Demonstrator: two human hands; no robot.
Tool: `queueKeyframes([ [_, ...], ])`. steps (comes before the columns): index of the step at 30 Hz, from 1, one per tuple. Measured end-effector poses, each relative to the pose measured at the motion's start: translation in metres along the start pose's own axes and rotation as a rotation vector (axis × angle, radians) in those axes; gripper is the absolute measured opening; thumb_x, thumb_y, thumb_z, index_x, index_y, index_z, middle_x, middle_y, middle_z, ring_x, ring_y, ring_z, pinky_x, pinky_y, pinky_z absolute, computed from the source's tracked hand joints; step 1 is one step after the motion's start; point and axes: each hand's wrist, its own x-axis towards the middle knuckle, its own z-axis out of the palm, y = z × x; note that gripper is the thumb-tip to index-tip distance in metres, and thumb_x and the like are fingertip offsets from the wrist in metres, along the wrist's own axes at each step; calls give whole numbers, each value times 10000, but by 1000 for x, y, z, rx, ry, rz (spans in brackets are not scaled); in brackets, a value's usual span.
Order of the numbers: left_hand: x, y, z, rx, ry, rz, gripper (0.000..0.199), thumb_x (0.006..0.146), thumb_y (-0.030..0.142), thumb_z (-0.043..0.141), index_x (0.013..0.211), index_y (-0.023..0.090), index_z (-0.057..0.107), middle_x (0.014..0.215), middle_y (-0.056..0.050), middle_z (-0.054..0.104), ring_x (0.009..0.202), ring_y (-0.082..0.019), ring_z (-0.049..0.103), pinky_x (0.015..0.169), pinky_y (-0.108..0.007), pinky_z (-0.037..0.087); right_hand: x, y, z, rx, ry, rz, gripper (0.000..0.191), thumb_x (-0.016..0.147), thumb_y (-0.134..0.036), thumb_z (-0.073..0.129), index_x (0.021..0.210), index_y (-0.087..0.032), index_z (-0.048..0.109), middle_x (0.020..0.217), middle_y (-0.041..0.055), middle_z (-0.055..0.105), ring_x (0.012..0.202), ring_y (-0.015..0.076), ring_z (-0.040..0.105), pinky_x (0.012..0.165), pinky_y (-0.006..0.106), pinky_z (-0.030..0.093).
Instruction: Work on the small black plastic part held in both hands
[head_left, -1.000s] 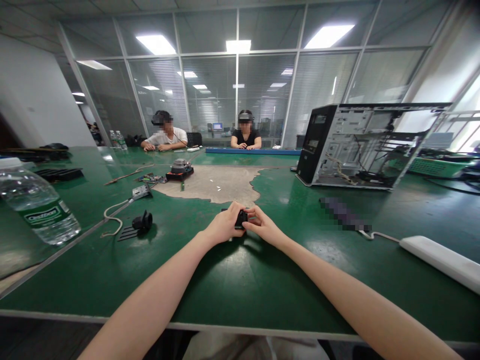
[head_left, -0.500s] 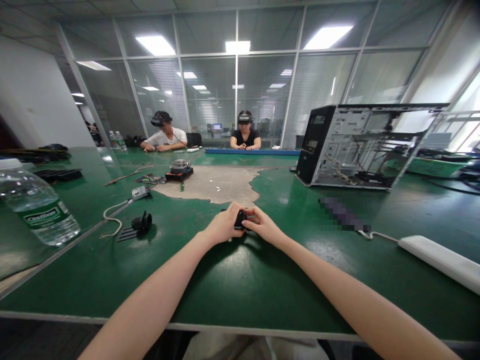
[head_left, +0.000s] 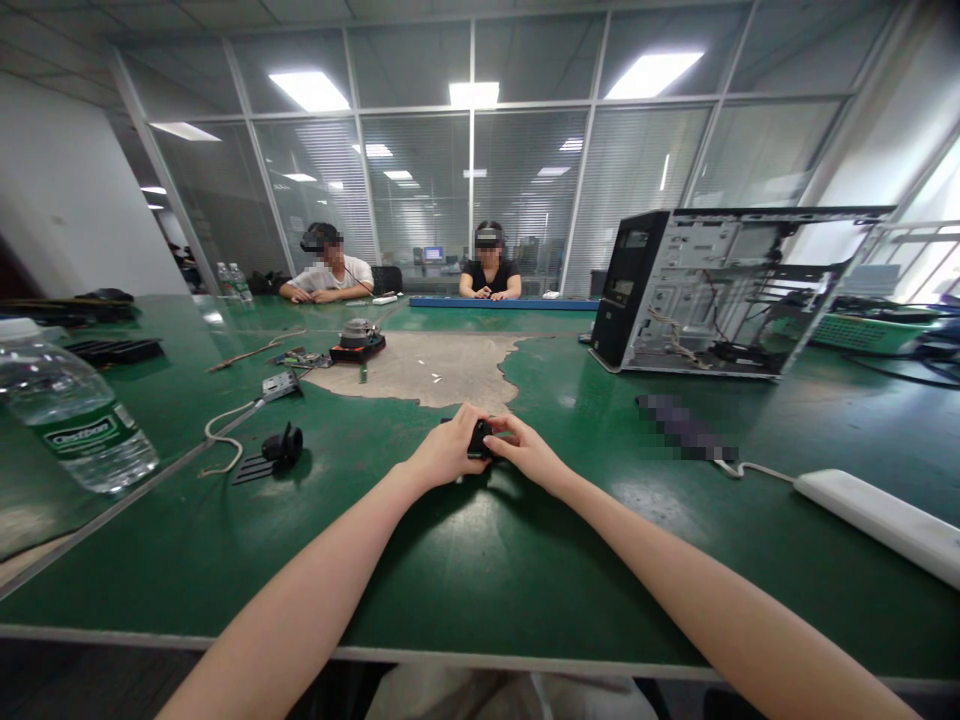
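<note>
A small black object [head_left: 477, 441] is held, partly hidden from view.

The small black piece [head_left: 478, 440] at the clock's centre looks like hard plastic with a faint sheen. Around it, the table [head_left: 480, 560] is smooth, glossy green; towards eleven, a tan patch [head_left: 412, 375] is matt and ragged-edged. Nine o'clock: a shiny clear plastic bottle [head_left: 75, 420]. Two o'clock: a case [head_left: 690, 300], black-fronted, of bare silvery metal.

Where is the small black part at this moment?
In the head view, the small black part is near the middle, between the left hand and the right hand, on the near side of the green table's beige patch.
</note>
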Motion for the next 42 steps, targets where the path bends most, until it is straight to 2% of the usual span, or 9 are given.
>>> queueKeyframes([
  [4,0,-1,1,-9,-6,3,563,590,199,628,1077,235,346,1016,-11,465,866,-203,558,719,-300,441,-2,-4,-1,39,-34,-36,336,609,-282,675,844,-207,448,902,9,539,816,149,569,750,329,464],
  [9,1,-3,2,-20,8,2,568,595,216,633,1082,237,343,1034,-15,462,910,-209,544,761,-316,436,0,-1,0,50,-9,-55,232,683,-332,606,809,-201,462,841,-8,526,768,127,571,751,316,467],
  [16,1,-3,2,-17,1,-2,571,592,211,639,1083,237,348,1026,-16,468,895,-210,548,750,-311,437,1,1,-1,4,4,13,318,674,-318,613,933,-196,473,941,33,531,777,143,575,744,345,469],
  [21,0,-3,2,-2,-8,20,572,591,200,635,1082,232,343,1036,-17,460,892,-208,550,743,-302,440,-2,-6,-1,33,-34,-42,314,614,-271,668,838,-203,459,910,8,526,826,151,567,757,325,459],
  [26,0,-4,2,8,10,24,555,601,225,628,1074,232,339,1029,-14,454,903,-209,542,753,-306,437,-2,-7,1,24,-12,-49,240,672,-315,611,812,-205,450,830,-14,521,763,132,574,726,311,470],
  [30,1,-4,2,9,8,30,549,606,225,621,1076,234,337,1017,-13,461,876,-205,551,725,-300,441,0,-3,1,-18,21,-38,285,670,-290,614,890,-197,458,920,18,518,788,140,572,746,328,463],
  [33,1,-3,2,13,8,24,549,612,233,617,1082,231,334,1018,-18,466,867,-209,556,718,-301,441,1,1,-1,-26,-6,-4,304,687,-288,596,943,-192,464,982,46,521,811,151,573,750,336,461],
  [38,2,-4,2,9,-3,2,560,604,225,621,1085,233,333,1016,-14,471,855,-206,564,710,-295,443,0,1,-1,14,-29,10,333,641,-284,648,896,-203,448,902,18,527,772,140,569,717,323,466],
  [42,2,-6,3,3,5,20,541,620,251,616,1081,226,335,1027,-18,469,865,-206,561,725,-300,444,0,0,0,41,-1,5,277,675,-357,608,849,-207,453,820,-10,519,722,118,554,680,294,465],
])
